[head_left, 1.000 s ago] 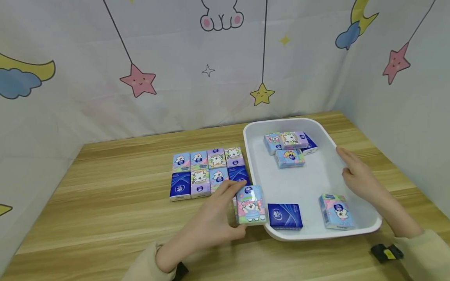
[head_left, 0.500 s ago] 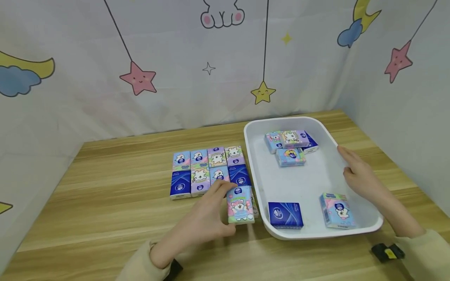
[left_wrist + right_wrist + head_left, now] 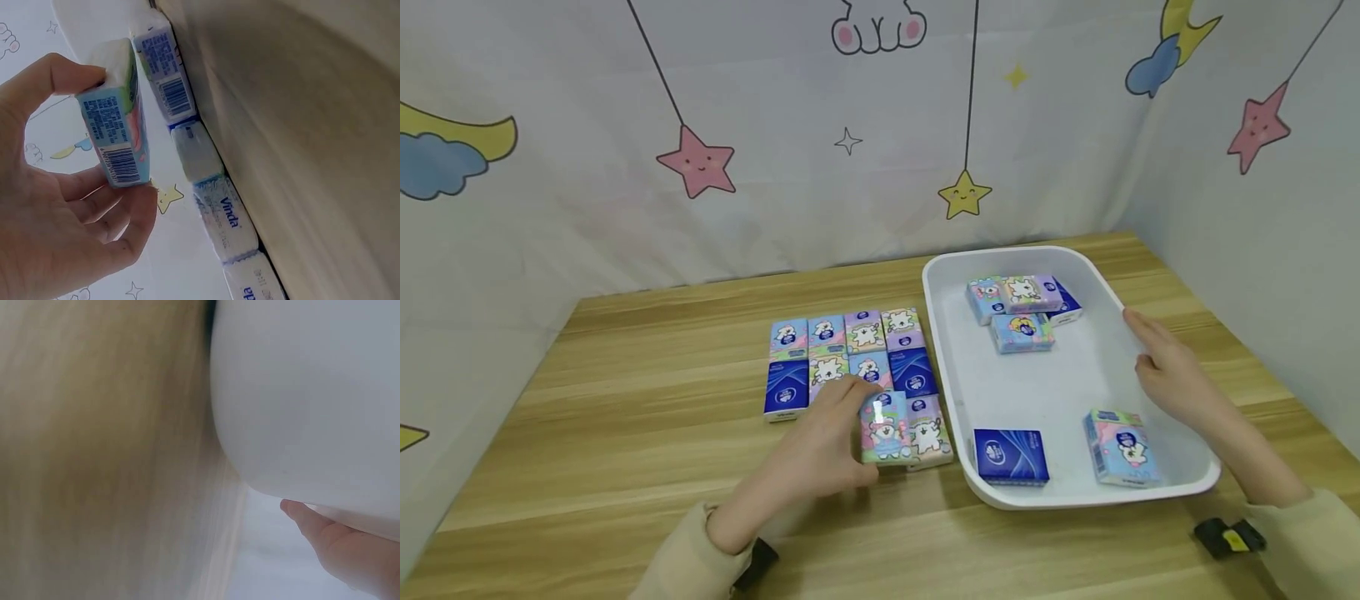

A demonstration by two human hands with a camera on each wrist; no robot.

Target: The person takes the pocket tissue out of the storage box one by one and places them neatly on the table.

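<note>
My left hand (image 3: 820, 442) pinches a blue-and-pink tissue pack (image 3: 886, 429) with a white cartoon bear, thumb on one end and fingers on the other. In the left wrist view the held tissue pack (image 3: 112, 119) shows its barcode side and stands apart from a row of packs (image 3: 225, 219). Just right of it in the head view lies a purple bear-print pack (image 3: 928, 433). Behind are two rows of packs, including a dark blue pack (image 3: 913, 372). My right hand (image 3: 1176, 379) grips the right rim of a white tray (image 3: 1060, 392); in the right wrist view its outer wall (image 3: 306, 400) fills the upper right.
Inside the tray, several packs sit heaped at the back, among them a purple pack (image 3: 1032, 293). Nearer the front are a blue pack (image 3: 1011, 457) and a pink-and-blue pack (image 3: 1123, 450). A printed cloth (image 3: 812, 208) hangs behind the wooden table (image 3: 625, 400).
My left hand has moved left with the tissue pack, away from the tray's edge to beside the purple pack, which is now uncovered. The right hand stays on the rim.
</note>
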